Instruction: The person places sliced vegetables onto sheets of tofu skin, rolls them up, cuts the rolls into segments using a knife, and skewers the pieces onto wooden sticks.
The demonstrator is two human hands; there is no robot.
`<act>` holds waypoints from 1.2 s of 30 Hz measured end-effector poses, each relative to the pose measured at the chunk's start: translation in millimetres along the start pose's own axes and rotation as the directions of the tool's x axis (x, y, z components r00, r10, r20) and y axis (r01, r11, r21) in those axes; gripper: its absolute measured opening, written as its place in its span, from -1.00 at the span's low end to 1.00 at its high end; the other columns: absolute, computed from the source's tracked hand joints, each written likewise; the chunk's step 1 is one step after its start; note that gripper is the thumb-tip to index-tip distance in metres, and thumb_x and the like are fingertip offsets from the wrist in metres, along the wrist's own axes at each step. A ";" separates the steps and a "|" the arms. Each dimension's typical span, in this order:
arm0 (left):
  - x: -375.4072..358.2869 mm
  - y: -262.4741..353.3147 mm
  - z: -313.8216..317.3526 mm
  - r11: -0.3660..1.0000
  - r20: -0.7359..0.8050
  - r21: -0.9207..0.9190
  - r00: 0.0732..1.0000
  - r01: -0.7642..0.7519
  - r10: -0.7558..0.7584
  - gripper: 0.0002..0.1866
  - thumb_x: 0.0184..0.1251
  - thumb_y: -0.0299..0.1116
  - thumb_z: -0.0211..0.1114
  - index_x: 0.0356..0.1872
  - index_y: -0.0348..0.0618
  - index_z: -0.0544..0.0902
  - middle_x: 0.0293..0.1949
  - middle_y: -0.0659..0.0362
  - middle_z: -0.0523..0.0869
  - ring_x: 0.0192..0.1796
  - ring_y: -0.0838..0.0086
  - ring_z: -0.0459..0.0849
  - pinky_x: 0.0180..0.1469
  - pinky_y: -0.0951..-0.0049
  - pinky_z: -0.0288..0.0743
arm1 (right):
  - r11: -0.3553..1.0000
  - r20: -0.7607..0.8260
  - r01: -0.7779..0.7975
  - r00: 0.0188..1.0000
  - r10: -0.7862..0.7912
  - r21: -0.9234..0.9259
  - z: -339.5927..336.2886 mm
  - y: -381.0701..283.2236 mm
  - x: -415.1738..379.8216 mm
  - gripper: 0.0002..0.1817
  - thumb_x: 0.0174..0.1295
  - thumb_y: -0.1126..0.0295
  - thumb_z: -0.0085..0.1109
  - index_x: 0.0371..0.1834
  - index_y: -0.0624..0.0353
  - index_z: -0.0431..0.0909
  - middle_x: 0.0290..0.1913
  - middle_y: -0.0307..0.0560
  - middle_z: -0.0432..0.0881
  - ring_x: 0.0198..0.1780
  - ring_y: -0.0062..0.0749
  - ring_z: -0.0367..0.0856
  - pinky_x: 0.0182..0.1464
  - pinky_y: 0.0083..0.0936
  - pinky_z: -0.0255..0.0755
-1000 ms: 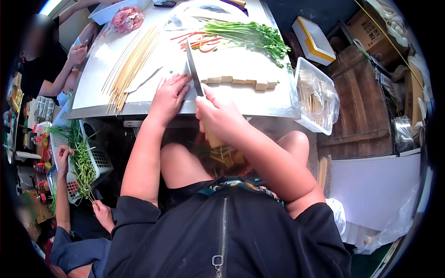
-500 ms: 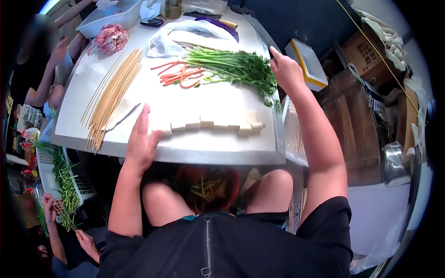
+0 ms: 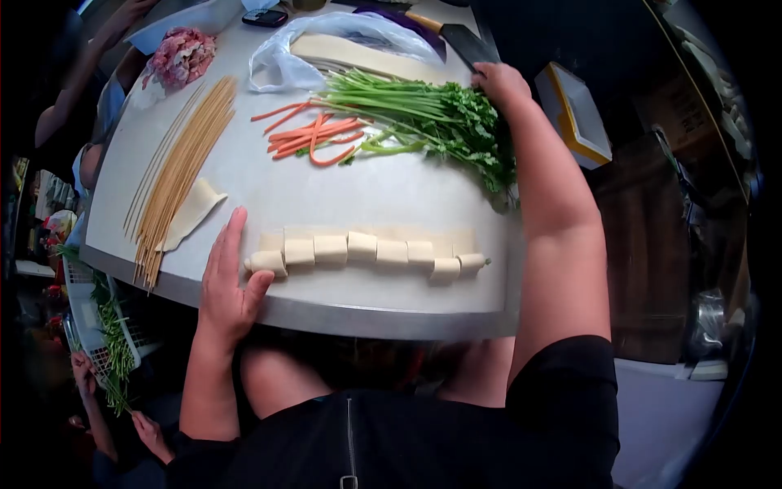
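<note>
My left hand [image 3: 230, 281] rests at the table's near edge with fingers stretched and thumb apart, beside the left end of a row of short cream-coloured rolls [image 3: 330, 249]. These look like rolled flat sheets; a greenish tip pokes out at the right end. Across the table, my right hand [image 3: 501, 84] is closed at the near end of a broad dark-bladed knife [image 3: 470, 45], whose blade points away. The grip itself is partly hidden. Just left of that hand lies a bunch of coriander [image 3: 440, 110], with orange-red strips [image 3: 314, 138] near its stems.
Bamboo skewers [image 3: 183, 163] and a loose cream sheet [image 3: 194, 213] lie at left. Raw meat [image 3: 181, 57], a plastic bag [image 3: 285, 53] with cream sheets, and a phone [image 3: 265, 17] are farther back. A yellow-edged white box [image 3: 574, 114] stands right; another person's hands [image 3: 151, 432] are lower left.
My view has shifted, so the table fills more of it. The left hand remains by the rolls' left end, and the right hand is still at the knife near the far right edge.
</note>
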State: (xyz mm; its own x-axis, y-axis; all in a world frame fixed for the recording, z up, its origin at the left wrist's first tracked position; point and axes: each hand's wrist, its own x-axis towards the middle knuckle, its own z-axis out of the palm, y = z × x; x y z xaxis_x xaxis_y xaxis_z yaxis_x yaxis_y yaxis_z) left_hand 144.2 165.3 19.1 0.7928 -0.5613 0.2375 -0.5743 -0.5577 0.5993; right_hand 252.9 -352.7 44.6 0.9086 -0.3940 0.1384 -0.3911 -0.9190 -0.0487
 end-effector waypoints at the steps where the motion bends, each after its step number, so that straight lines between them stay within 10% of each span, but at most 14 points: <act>1: 0.5 -2.2 1.2 1.000 -0.018 0.006 1.000 -0.020 0.021 -0.13 0.44 0.23 0.03 0.46 -0.37 0.17 0.41 -0.18 0.34 0.48 0.02 0.26 0.49 0.19 0.06 | 0.997 -0.051 0.072 0.996 -0.070 0.038 9.6 14.7 15.7 -0.59 0.27 0.07 0.19 0.18 -0.18 0.61 0.09 -0.05 0.66 0.15 -0.09 0.59 0.16 -0.22 0.49; 5: -0.2 -5.3 4.9 0.996 -0.062 0.011 0.994 -0.086 0.086 -0.14 0.44 0.21 0.04 0.46 -0.36 0.18 0.39 -0.20 0.35 0.42 -0.05 0.34 0.44 0.15 0.18 | 0.982 -0.229 0.176 0.961 -0.156 0.067 -32.5 8.5 -43.7 -0.62 0.26 0.11 0.24 0.07 0.01 0.67 -0.09 0.04 0.72 -0.05 -0.08 0.70 0.03 -0.30 0.56; 9: -0.5 -11.1 9.7 0.996 -0.106 0.001 0.991 -0.088 0.088 -0.16 0.44 0.19 0.07 0.47 -0.32 0.18 0.38 -0.21 0.36 0.43 -0.04 0.33 0.45 0.15 0.16 | 0.733 0.050 0.243 0.934 -0.353 0.635 -83.0 -18.2 -178.4 -0.74 0.24 0.27 0.37 -0.13 0.19 0.74 -0.24 -0.16 0.74 -0.22 -0.50 0.67 -0.10 -0.52 0.55; 11: 1.4 -9.9 9.8 0.997 -0.104 0.020 0.992 -0.069 0.071 -0.20 0.44 0.13 0.10 0.47 -0.28 0.19 0.39 -0.23 0.34 0.44 -0.03 0.31 0.46 0.18 0.14 | 0.729 -0.029 0.515 0.825 -0.565 0.450 -81.1 -23.3 -248.2 -0.72 0.14 0.29 0.43 -0.12 0.17 0.74 -0.14 -0.03 0.72 -0.09 -0.24 0.66 0.00 -0.37 0.54; 16: -0.2 -11.2 13.8 0.990 -0.163 0.047 0.977 -0.129 0.135 -0.22 0.44 0.10 0.12 0.46 -0.28 0.22 0.40 -0.20 0.33 0.47 0.01 0.27 0.48 0.21 0.12 | 0.749 -0.167 0.575 0.816 -0.553 0.330 -41.0 -30.1 -290.6 -0.66 0.10 0.29 0.40 -0.08 0.19 0.71 0.08 0.05 0.64 0.14 0.00 0.52 0.21 -0.23 0.42; 24: -23.2 80.8 35.8 0.928 -0.314 -0.064 0.890 -0.368 0.331 -0.42 0.41 -0.28 0.27 0.38 -0.24 0.35 0.34 -0.09 0.43 0.42 0.11 0.35 0.45 0.24 0.17 | 0.815 -0.198 0.434 0.901 -0.387 0.383 -55.7 -19.5 -252.5 -0.83 0.12 0.29 0.32 -0.33 0.13 0.75 -0.24 -0.05 0.72 -0.11 -0.07 0.62 0.02 -0.26 0.51; 27: -15.3 117.3 59.1 0.917 -0.341 0.015 0.861 -0.398 0.378 -0.51 0.37 -0.35 0.29 0.29 -0.23 0.47 0.19 -0.08 0.56 0.26 0.11 0.52 0.33 0.27 0.34 | 0.880 -0.586 0.410 0.784 -0.205 0.239 -70.9 -17.8 -227.7 -0.82 0.14 0.23 0.33 -0.42 0.10 0.71 -0.28 -0.10 0.71 -0.11 -0.09 0.61 -0.02 -0.24 0.50; 32: 7.7 153.2 96.7 0.882 -0.233 -0.196 0.894 -0.428 0.382 -0.78 0.30 -0.47 0.28 -0.05 -0.21 0.68 -0.24 0.04 0.69 -0.20 0.19 0.66 -0.10 0.31 0.54 | 0.872 -0.508 0.490 0.752 -0.421 0.001 -43.7 -22.4 -264.3 -0.83 0.09 0.25 0.34 -0.48 0.09 0.67 -0.31 -0.10 0.68 -0.17 -0.13 0.61 -0.08 -0.20 0.47; 36: 18.9 156.8 124.8 0.887 -0.134 -0.194 0.907 -0.418 0.398 -0.81 0.31 -0.46 0.26 -0.09 -0.21 0.69 -0.26 0.03 0.68 -0.18 0.16 0.65 -0.11 0.28 0.54 | 0.836 -0.491 0.538 0.759 -0.426 0.106 -21.2 -29.7 -334.3 -0.88 0.02 0.32 0.33 -0.38 0.04 0.68 -0.20 -0.21 0.71 -0.07 -0.26 0.62 -0.06 -0.31 0.41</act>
State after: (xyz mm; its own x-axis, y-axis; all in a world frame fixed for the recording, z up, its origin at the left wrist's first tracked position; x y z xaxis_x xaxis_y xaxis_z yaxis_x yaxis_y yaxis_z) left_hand 43.7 -9.1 22.2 0.5180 -0.6493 0.5569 -0.8018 -0.1417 0.5806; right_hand -42.3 -193.5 20.8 0.7849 0.0974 0.6120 0.1771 -0.9816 -0.0708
